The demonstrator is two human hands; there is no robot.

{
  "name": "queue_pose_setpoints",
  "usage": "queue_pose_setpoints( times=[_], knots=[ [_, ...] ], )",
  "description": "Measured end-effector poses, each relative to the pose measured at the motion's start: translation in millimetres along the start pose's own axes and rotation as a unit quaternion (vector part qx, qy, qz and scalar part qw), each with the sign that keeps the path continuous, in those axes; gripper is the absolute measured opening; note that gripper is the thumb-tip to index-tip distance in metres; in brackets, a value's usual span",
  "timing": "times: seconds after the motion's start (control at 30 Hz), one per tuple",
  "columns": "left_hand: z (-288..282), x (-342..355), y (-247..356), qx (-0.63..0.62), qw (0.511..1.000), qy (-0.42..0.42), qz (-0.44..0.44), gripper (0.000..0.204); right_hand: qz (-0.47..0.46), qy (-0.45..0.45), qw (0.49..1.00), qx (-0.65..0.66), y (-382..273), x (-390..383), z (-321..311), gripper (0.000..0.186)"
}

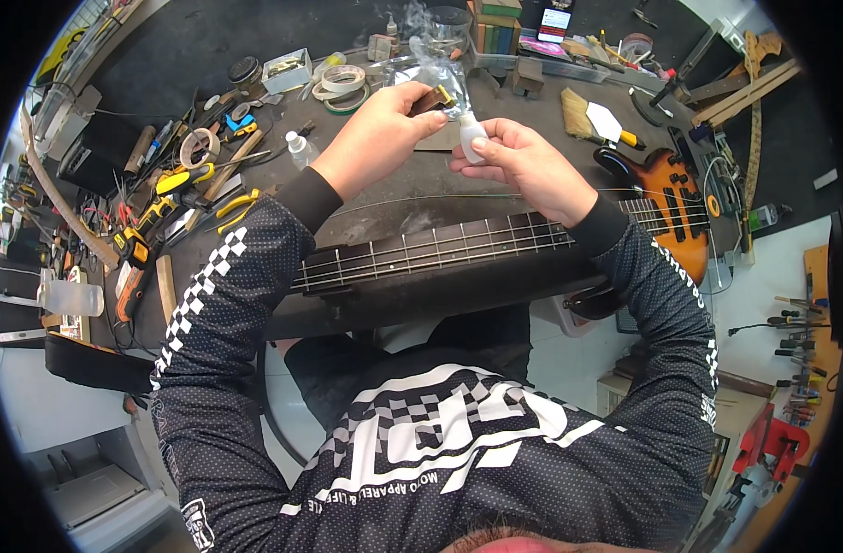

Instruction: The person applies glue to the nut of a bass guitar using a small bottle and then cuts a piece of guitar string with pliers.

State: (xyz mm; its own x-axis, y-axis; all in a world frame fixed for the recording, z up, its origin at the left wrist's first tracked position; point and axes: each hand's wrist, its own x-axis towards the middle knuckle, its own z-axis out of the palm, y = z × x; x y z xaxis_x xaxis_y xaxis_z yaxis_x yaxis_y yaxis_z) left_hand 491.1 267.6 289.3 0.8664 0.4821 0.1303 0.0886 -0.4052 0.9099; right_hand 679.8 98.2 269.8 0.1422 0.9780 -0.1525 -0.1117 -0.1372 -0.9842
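Note:
Over the bench, my left hand [384,127] pinches a small dark brown piece with a brass-coloured edge [437,99]; its exact kind cannot be made out. My right hand [529,164] is wrapped round a small white squeeze bottle [473,143]. The bottle's nozzle points up, close beside the brown piece; whether they touch I cannot tell. White smoke [423,41] drifts up just beyond them, above a crumpled silvery sheet [405,72]. Below my hands an electric bass guitar [677,210] lies across the bench's near edge, its sunburst body to the right.
Tape rolls [340,85] and a clear bottle with a white cap [300,147] stand near my left forearm. Yellow-handled pliers [238,210] and many tools crowd the left. A wide brush [583,115], a phone [554,23] and wooden blocks [527,76] lie at the far right.

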Motion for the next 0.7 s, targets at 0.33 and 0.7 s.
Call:
queue_pose_setpoints(
  times=[0.33, 0.7],
  knots=[
    [2.9, -0.2, -3.2, -0.005, 1.0, 0.004, 0.004, 0.029, -0.002, -0.003, 1.0, 0.0, -1.0, -1.4, 0.3, 0.036],
    [-4.9, -3.6, -0.4, 0.042, 0.997, -0.004, -0.058, 0.037, -0.006, 0.0, 1.0, 0.008, 0.3, -0.1, -2.2, 0.039]
  ],
)
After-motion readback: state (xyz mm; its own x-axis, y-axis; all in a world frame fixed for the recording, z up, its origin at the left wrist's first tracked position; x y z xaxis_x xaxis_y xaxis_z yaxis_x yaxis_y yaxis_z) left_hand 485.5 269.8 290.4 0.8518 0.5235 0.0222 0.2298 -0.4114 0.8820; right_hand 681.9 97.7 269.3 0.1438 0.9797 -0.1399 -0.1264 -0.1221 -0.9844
